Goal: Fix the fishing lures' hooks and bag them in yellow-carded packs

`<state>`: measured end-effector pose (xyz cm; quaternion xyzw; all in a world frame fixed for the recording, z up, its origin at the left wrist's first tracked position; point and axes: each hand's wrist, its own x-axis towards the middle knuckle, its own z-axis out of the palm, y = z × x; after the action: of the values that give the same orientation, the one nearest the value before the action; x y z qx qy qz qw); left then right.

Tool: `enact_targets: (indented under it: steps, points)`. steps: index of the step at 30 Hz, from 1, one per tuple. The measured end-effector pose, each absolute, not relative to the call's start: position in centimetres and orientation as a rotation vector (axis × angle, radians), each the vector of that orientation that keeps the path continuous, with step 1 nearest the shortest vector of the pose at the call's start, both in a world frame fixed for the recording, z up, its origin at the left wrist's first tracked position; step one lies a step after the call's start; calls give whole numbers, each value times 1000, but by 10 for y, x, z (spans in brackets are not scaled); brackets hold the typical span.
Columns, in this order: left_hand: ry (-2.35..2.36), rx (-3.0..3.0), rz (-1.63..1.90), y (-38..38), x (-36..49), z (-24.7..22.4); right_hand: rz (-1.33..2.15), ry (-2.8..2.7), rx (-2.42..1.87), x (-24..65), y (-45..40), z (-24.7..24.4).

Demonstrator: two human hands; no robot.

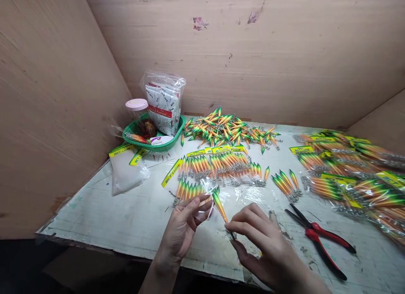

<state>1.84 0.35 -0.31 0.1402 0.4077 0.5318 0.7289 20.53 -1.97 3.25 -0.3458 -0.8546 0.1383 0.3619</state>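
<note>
Between finger and thumb, my right hand [262,239] pinches the hook end of a green and orange fishing lure [219,204]. The lure's green end points up and away from me, by the mouth of a small clear plastic bag [205,211]. My left hand [186,222] is closed on that bag; I cannot tell whether the lure's tip is inside it. Just beyond my hands, several lures [190,190] lie side by side, along with rows of bagged lures [218,165] under yellow header cards [172,172].
Red-handled pliers [319,237] lie at the right, near loose lures [286,184]. Packed lure bags [348,180] cover the right side. A lure pile [224,127] sits at the back. Left of it stands a green basket [152,147]; empty bags [128,176] lie before it.
</note>
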Motion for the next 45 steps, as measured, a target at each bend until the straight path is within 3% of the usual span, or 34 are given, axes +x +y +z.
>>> enact_targets:
  steps: [4,10,15,26,35,45]
  points:
    - [833,386,1107,-3,19,-2,145,-2257,-872,195,-12,28]
    - [764,353,1121,-4,16,-2,103,-2299,-894,194,-13,34]
    - [820,498,1284,-2,19,-11,222,-2228,-839,195,-11,30]
    - [840,435,1207,0,15,-8,543,-2179,-813,201,-14,21]
    - [732,304,1185,-8,31,-2,61,-2183,-872,188,-5,11]
    - [505,53,1092,-5,30,-17,1,-2343,-894,178,-8,14]
